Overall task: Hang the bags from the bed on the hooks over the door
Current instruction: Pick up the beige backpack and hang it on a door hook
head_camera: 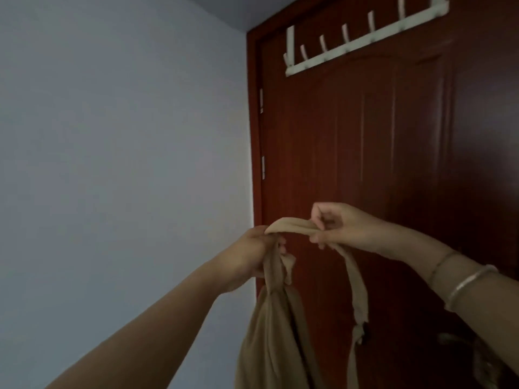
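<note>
A beige cloth bag (276, 341) hangs in front of me, its body low at the bottom middle. Its strap (292, 226) runs stretched between both hands. My left hand (252, 256) is closed on the strap where it gathers above the bag. My right hand (337, 226) pinches the strap's other side, and the rest of the strap drops below it. High on the dark red door (379, 153) sits a white over-door rack (362, 40) with several bare hooks. Both hands are well below the rack.
A pale blue-grey wall (120, 150) fills the left half. The door frame edge (254, 164) with two hinges runs down the middle. A door handle (452, 339) shows dimly at lower right, behind my right forearm, which wears bracelets.
</note>
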The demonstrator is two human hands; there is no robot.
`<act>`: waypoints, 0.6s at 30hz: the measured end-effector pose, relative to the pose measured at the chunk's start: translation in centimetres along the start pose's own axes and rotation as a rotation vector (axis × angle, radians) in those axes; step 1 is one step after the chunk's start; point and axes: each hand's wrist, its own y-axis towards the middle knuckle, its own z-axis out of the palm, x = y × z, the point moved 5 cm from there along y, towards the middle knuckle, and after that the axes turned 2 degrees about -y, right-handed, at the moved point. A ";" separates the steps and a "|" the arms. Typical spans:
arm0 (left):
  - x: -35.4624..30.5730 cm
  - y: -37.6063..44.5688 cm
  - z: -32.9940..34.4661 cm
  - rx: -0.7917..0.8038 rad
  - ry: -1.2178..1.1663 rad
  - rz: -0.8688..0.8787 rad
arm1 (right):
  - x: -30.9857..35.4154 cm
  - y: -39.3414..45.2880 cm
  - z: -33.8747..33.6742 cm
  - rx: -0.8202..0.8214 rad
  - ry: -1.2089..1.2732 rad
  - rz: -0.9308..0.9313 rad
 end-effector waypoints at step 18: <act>-15.4 29.0 -11.3 -0.138 0.191 0.627 | -6.5 22.5 -17.6 -0.599 -0.990 -0.109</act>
